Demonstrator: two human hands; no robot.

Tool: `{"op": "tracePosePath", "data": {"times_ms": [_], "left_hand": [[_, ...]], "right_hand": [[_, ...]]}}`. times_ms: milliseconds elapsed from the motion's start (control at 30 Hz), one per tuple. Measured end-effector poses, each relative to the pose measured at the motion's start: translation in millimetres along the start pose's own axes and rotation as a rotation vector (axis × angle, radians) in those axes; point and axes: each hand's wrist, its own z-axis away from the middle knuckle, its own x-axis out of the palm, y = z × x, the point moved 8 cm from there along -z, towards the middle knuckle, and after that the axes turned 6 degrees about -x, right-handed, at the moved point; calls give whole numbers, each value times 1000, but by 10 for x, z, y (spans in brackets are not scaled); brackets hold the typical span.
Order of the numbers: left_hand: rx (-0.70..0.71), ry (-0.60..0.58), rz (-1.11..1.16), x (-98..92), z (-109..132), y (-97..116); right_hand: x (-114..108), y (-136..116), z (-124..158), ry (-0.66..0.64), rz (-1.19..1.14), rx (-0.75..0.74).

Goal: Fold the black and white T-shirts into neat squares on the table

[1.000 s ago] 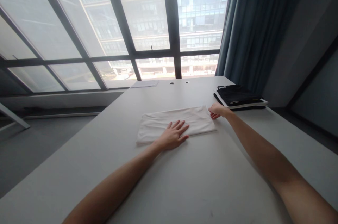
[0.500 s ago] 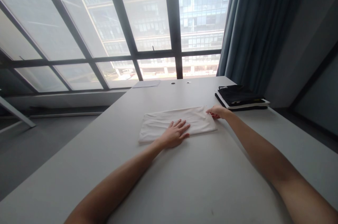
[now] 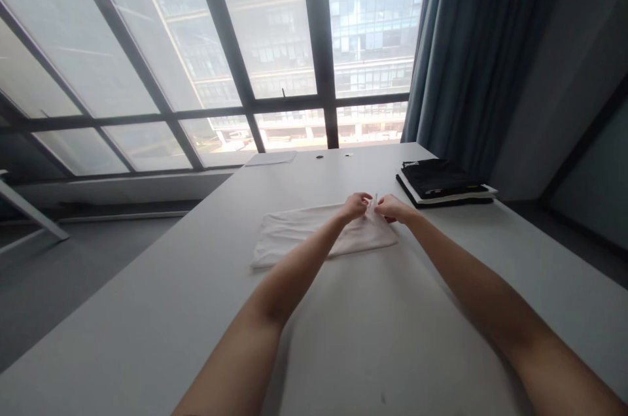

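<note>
A folded white cloth (image 3: 294, 233), perhaps a garment, lies flat on the white table (image 3: 392, 311) in a wide rectangle with soft creases. At its far right corner both hands meet. My left hand (image 3: 357, 205) pinches the fabric near the far edge, its forearm crossing over the cloth. Close beside it, my right hand (image 3: 392, 208) grips the same corner, and the material between the two is bunched and raised a little. Fingertips of each hand are partly hidden by the fabric.
To the right sits a stack of folded black and white clothes (image 3: 441, 182). A sheet of paper (image 3: 271, 158) lies at the table's far left corner. Behind the table are large windows (image 3: 284, 23) and a dark blue curtain (image 3: 471, 43).
My left hand has lifted from the cloth's middle, where it lay flat, and moved to the far right corner. My right hand has shifted slightly left; the corner is now gathered up.
</note>
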Motion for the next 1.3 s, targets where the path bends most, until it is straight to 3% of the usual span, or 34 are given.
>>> {"op": "tracePosePath", "data": {"times_ms": [200, 567, 733, 900, 1067, 1300], "left_hand": [[-160, -37, 80, 152, -272, -65], [-281, -87, 148, -8, -403, -249], [-304, -80, 159, -68, -372, -344], [-319, -75, 182, -92, -366, -356], [-304, -60, 235, -192, -358, -307], [-247, -62, 282, -460, -281, -249]], "right_hand": [[41, -83, -14, -40, -38, -49], [227, -498, 239, -151, 4, -210], [238, -703, 467, -97, 434, -327], [470, -801, 822, -129, 808, -296], [603, -901, 1041, -137, 879, -322], [655, -958, 1055, -83, 857, -391]]}}
